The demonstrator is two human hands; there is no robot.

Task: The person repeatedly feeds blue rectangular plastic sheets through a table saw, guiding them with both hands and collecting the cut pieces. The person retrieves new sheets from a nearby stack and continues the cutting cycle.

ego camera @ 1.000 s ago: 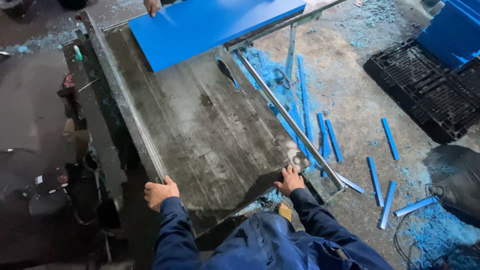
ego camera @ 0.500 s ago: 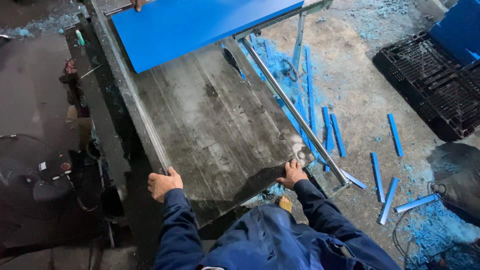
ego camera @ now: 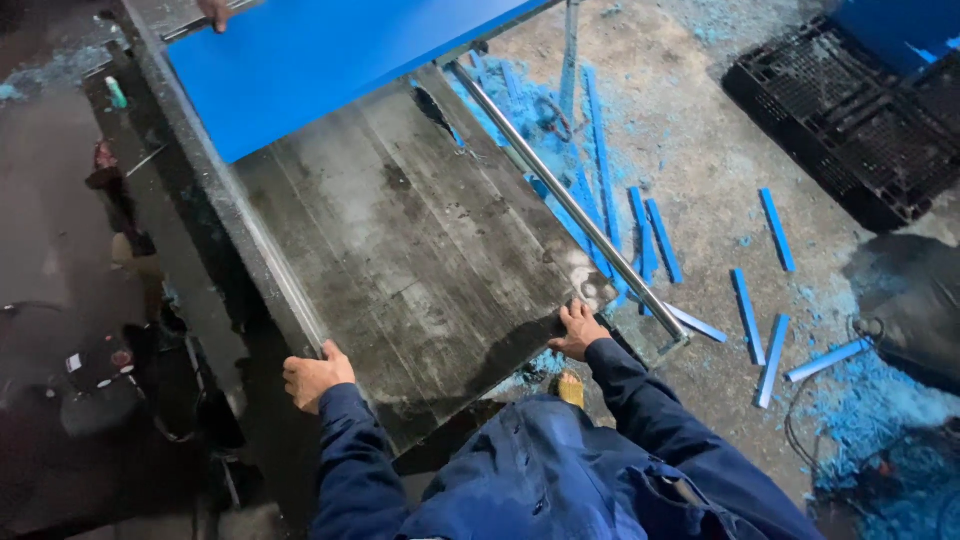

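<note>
A worn grey metal saw table [ego camera: 420,250] stretches away from me. My left hand [ego camera: 315,376] grips its near left corner. At the near right edge, my right hand [ego camera: 578,329] grips the table beside a long steel guide rail [ego camera: 565,200]. A large blue panel [ego camera: 330,55] lies across the far end of the table. Another person's hand [ego camera: 215,12] holds the panel's far left edge. A saw slot [ego camera: 432,108] shows just in front of the panel.
Several blue offcut strips [ego camera: 745,310] and blue sawdust [ego camera: 870,400] lie on the concrete floor at right. A black plastic pallet [ego camera: 850,120] sits at the far right. Dark machinery and cables [ego camera: 110,370] fill the left side.
The view has shifted closer and toward the table. The blue panel sits farther up in the frame. Both my hands stay on the table's near edge.
</note>
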